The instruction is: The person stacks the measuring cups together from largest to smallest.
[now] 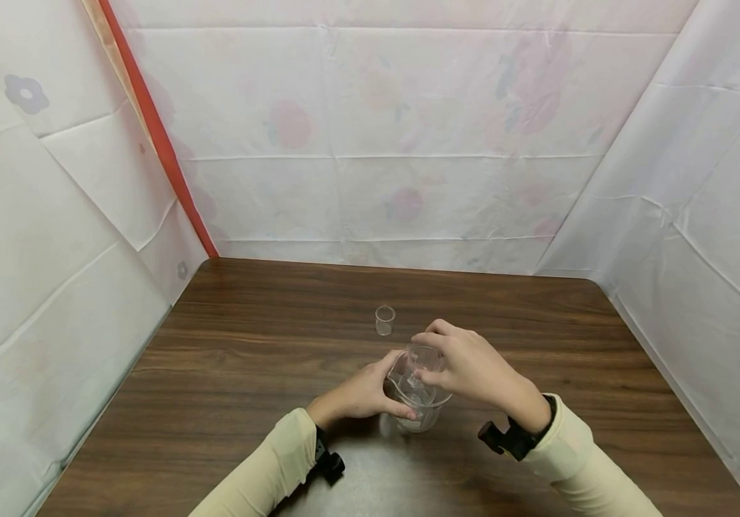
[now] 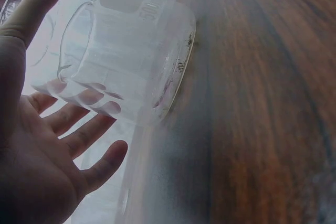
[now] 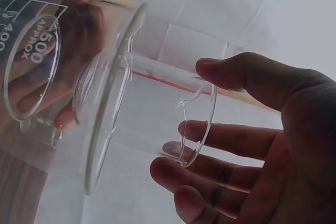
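A large clear glass beaker, marked 500, stands upright on the table. My left hand grips its side, with the thumb across the near wall and the fingers around the far side. My right hand holds a smaller glass beaker near its rim, thumb on one side and fingers on the other. Its lower part is within the large beaker's mouth. Deeper inside the large beaker, another glass beaker shows through the wall. A tiny glass beaker stands apart, beyond the hands.
The dark wood-grain table extends around the hands. White printed sheets enclose its back and both sides. A red strip runs down to the back left corner. Each wrist carries a small black camera.
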Available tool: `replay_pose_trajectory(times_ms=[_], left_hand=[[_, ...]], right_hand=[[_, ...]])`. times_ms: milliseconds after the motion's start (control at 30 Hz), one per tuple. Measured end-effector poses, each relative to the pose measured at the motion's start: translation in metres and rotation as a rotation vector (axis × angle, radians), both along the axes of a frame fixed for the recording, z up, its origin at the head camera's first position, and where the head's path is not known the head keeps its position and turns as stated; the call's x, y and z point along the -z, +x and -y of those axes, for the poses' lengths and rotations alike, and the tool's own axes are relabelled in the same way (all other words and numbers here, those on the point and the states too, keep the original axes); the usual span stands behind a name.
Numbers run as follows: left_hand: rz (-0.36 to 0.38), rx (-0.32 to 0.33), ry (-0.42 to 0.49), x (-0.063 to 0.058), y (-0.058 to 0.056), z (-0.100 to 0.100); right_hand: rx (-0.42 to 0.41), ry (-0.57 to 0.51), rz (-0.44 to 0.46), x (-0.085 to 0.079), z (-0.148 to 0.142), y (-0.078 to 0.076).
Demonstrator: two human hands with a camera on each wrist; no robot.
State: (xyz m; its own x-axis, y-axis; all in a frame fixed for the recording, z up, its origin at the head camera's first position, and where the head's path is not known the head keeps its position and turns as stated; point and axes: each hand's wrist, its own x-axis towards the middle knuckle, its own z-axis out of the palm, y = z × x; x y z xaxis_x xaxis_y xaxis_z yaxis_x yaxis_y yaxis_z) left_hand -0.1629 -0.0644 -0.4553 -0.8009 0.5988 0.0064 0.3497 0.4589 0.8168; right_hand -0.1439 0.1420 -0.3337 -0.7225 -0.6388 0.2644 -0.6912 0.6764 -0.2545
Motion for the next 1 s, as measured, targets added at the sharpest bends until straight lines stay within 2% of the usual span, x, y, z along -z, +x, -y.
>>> replay_pose_trajectory(times_ms=[233,467,1000], left_hand=[[-0.019,-0.004,-0.007,0.000,0.000,0.000],[-0.011,0.005,0.015,0.002,-0.001,0.000],[-0.005,0.004,0.002,0.002,-0.002,0.000]], right_hand=[[-0.008,0.017,0.017,0.005,0.001,0.000],[-0.021,0.039,0.021,0.007,0.002,0.000],[-0.033,0.075,0.066,0.014,0.002,-0.002]])
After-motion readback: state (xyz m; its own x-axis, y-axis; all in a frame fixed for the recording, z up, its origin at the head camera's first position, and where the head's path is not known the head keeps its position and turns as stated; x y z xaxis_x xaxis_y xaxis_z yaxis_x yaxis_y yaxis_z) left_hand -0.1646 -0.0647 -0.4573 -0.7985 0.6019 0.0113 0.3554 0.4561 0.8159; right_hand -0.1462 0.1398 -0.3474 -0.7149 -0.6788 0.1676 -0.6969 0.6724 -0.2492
